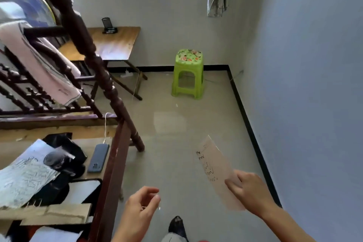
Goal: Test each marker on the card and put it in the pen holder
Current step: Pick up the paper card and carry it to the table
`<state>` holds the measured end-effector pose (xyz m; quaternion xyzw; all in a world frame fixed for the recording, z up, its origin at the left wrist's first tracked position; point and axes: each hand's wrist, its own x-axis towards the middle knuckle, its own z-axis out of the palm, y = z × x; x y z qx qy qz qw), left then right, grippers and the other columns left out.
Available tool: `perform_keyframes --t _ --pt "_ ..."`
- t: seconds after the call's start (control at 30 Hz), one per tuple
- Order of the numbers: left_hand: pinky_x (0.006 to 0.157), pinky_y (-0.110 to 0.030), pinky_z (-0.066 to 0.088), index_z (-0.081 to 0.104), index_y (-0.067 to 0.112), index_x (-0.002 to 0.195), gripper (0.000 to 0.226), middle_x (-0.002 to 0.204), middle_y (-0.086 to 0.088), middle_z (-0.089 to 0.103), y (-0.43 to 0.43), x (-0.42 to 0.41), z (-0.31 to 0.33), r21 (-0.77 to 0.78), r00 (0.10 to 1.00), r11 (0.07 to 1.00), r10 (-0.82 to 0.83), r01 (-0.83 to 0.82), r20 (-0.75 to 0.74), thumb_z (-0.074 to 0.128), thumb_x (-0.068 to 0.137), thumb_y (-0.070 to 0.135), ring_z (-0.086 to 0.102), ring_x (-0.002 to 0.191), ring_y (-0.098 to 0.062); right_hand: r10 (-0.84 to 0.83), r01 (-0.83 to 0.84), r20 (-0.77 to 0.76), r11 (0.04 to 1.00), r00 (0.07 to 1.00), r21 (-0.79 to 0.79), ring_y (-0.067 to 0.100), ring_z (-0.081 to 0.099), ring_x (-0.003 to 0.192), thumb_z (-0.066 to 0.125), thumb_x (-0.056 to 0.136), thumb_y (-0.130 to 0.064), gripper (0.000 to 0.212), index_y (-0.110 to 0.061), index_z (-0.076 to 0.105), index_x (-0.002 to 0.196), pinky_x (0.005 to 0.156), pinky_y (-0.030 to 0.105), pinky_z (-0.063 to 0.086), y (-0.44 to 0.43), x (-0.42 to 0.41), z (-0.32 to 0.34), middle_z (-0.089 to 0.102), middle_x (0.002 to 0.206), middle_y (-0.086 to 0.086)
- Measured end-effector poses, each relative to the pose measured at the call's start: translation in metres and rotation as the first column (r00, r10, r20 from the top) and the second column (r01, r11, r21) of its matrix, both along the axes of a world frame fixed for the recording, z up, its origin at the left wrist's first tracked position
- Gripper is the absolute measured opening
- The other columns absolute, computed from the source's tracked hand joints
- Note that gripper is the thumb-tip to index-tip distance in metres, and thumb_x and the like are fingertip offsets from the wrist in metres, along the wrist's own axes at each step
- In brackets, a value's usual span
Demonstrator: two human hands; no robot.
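The right hand [246, 189] pinches the lower end of the card [215, 169], held in the air above the floor [176, 124], zigzag test marks visible. The left hand [140, 210] is empty, fingers loosely curled. The pen holder [107, 22] stands at the table's [117, 43] far edge.

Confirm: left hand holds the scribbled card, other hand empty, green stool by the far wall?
Wrong hand. In the head view the right hand holds the scribbled card; the left hand is the empty one. The green stool by the far wall is right.
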<state>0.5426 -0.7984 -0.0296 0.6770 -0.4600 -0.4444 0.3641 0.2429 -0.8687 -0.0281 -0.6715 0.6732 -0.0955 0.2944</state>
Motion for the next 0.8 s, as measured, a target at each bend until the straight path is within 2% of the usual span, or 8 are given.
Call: perform_keyframes --t 0.07,0.13,0.33,0.43,0.53,0.6,0.67,0.8 --pt "0.058 -0.028 0.050 0.069 0.033 0.074 0.011 0.071 -0.013 0.070 -0.053 0.012 0.013 -0.016 1.000 1.000 -0.020 0.020 -0.001 0.066 0.069 0.024 0.065 0.061 -0.022 -0.037 0.037 0.028 0.999 0.999 -0.010 0.026 0.056 0.060 0.052 0.081 -0.047 0.040 -0.009 0.052 0.068 0.056 0.042 0.042 -0.039 0.009 0.007 0.060 0.062 0.009" --pt "0.062 -0.033 0.053 0.067 0.036 0.078 0.013 0.072 -0.012 0.070 -0.103 0.022 0.021 -0.028 0.997 0.998 -0.063 0.064 0.042 0.064 0.067 0.030 0.066 0.064 -0.024 -0.073 0.074 0.045 0.997 0.996 -0.016 0.024 0.055 0.057 0.058 0.084 -0.043 0.038 -0.009 0.054 0.068 0.054 0.042 0.043 -0.077 0.014 0.014 0.060 0.060 0.008" --pt "0.066 -0.038 0.055 0.069 0.027 0.081 0.006 0.071 -0.011 0.069 -0.246 0.043 0.025 -0.065 0.992 0.992 -0.103 0.108 0.079 0.069 0.076 0.025 0.066 0.068 -0.023 -0.151 0.153 0.063 0.988 0.986 -0.016 0.011 0.049 0.050 0.064 0.089 -0.034 0.037 -0.028 0.048 0.056 0.049 0.027 0.035 -0.202 0.019 0.023 0.053 0.051 -0.008" --pt "0.063 -0.027 0.052 0.069 0.025 0.080 0.009 0.071 -0.009 0.070 -0.311 0.052 0.011 -0.060 0.989 0.992 -0.101 0.108 0.109 0.070 0.079 0.016 0.064 0.067 -0.019 -0.092 0.093 0.073 0.996 0.993 -0.012 0.008 0.055 0.056 0.063 0.090 -0.033 0.025 -0.033 0.058 0.065 0.048 0.023 0.036 -0.280 0.029 0.017 0.059 0.059 -0.012" --pt "0.058 -0.019 0.048 0.069 0.025 0.079 0.014 0.072 -0.006 0.071 -0.373 0.060 0.006 -0.048 0.989 0.997 -0.060 0.067 0.134 0.071 0.079 0.011 0.062 0.062 -0.013 -0.022 0.025 0.103 0.999 0.994 -0.023 0.015 0.060 0.062 0.062 0.089 -0.034 0.022 -0.020 0.067 0.073 0.053 0.029 0.041 -0.371 0.040 0.006 0.066 0.066 -0.004" --pt "0.059 -0.023 0.049 0.069 0.030 0.079 0.007 0.074 -0.008 0.071 -0.411 0.067 0.014 -0.044 0.994 0.999 -0.009 0.014 0.110 0.071 0.073 0.027 0.062 0.061 -0.015 0.026 -0.024 0.115 1.000 0.993 -0.017 0.019 0.061 0.064 0.059 0.087 -0.040 0.027 -0.017 0.064 0.073 0.057 0.036 0.045 -0.430 0.054 0.007 0.066 0.067 -0.002" --pt "0.064 -0.031 0.052 0.067 0.035 0.082 0.019 0.075 -0.012 0.071 -0.450 0.078 0.024 -0.059 0.996 0.997 0.056 -0.052 0.071 0.067 0.065 0.044 0.064 0.063 -0.022 0.093 -0.088 0.116 0.995 0.989 -0.044 0.021 0.060 0.065 0.058 0.085 -0.043 0.029 -0.019 0.060 0.069 0.058 0.037 0.044 -0.492 0.074 0.012 0.066 0.067 -0.002" --pt "0.070 -0.036 0.054 0.067 0.033 0.085 0.023 0.077 -0.011 0.070 -0.514 0.102 0.026 -0.060 0.975 0.975 0.216 -0.213 0.058 0.065 0.065 0.045 0.066 0.073 -0.026 0.210 -0.202 0.084 0.975 0.974 -0.094 0.026 0.060 0.065 0.062 0.084 -0.042 0.031 -0.016 0.058 0.066 0.056 0.038 0.042 -0.605 0.118 0.025 0.067 0.066 0.002"
